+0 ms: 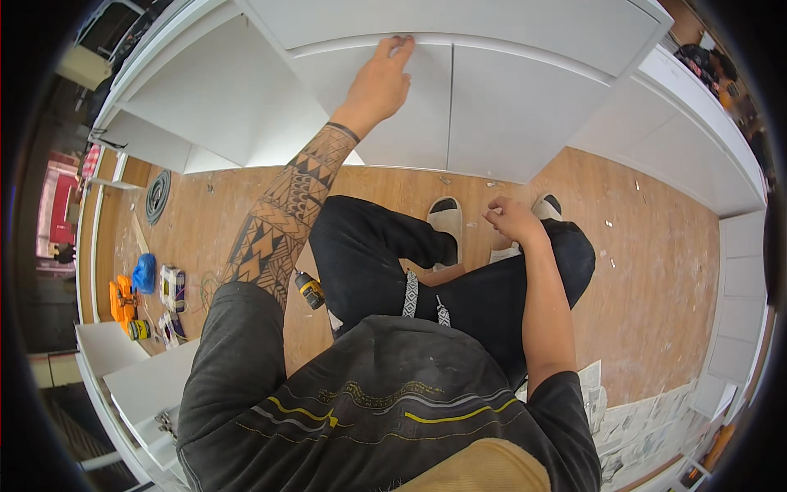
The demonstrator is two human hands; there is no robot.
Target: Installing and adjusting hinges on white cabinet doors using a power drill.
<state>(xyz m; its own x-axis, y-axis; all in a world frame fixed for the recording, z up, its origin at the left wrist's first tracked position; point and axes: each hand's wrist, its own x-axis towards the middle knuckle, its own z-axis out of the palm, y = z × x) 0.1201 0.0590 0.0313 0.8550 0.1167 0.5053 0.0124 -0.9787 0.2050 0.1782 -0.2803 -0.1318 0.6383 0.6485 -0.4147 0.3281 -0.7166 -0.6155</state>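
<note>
My left hand (379, 82) reaches forward to the white cabinet, its fingertips at the groove between the wide upper front (459, 20) and the left cabinet door (402, 115). The thumb stands apart from the fingers. The right cabinet door (525, 111) sits beside that one, with a narrow gap between them. Over my lap, between the knees, my right hand (515, 221) is closed with the fingers bent in a pinch. Whatever it may hold is too small to make out. Both doors look closed.
A yellow-black cordless drill (309, 290) is beside my left thigh. Left lie a coiled hose (158, 197), a blue bag (144, 273) and an orange tool (122, 302). Newspaper sheets (635, 443) cover floor at right. More white cabinets (680, 131) stand right. Another person (709, 70) is at far right.
</note>
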